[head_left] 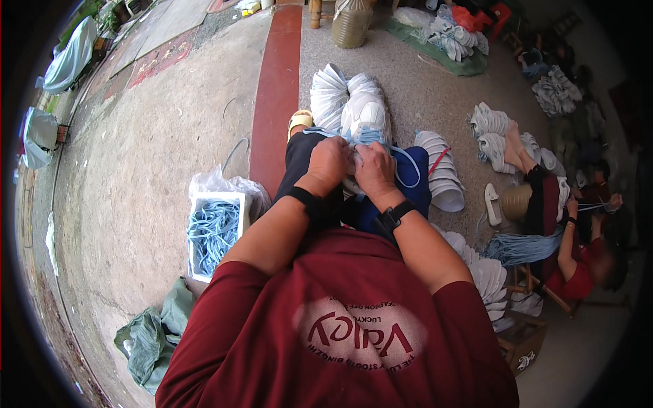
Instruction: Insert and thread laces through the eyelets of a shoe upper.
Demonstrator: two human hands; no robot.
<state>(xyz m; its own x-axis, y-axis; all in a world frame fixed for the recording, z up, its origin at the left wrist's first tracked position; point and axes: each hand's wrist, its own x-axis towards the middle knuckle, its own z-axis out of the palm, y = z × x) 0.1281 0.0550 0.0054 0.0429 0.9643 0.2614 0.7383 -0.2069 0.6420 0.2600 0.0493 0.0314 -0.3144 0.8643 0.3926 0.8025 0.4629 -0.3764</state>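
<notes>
On my lap lies a white shoe upper (367, 117) with its toe pointing away from me. A light-blue shoelace (406, 165) runs through it, one end looping out to the right over my blue-clad leg. My left hand (328, 162) is closed with its fingers pinched at the near left side of the lacing. Close beside it, my right hand (375, 166) is also closed, pinching at the lacing from the right. The fingertips partly hide the lace between them. Stacked white shoe uppers (329, 95) stand just beyond my knees.
To my left sits a white foam box (242, 228) of blue laces. Another stack of white uppers (441, 173) lies right of my leg. A co-worker (578, 262) sits at far right handling laces, near a blue lace bundle (520, 248). A green cloth (153, 343) lies lower left.
</notes>
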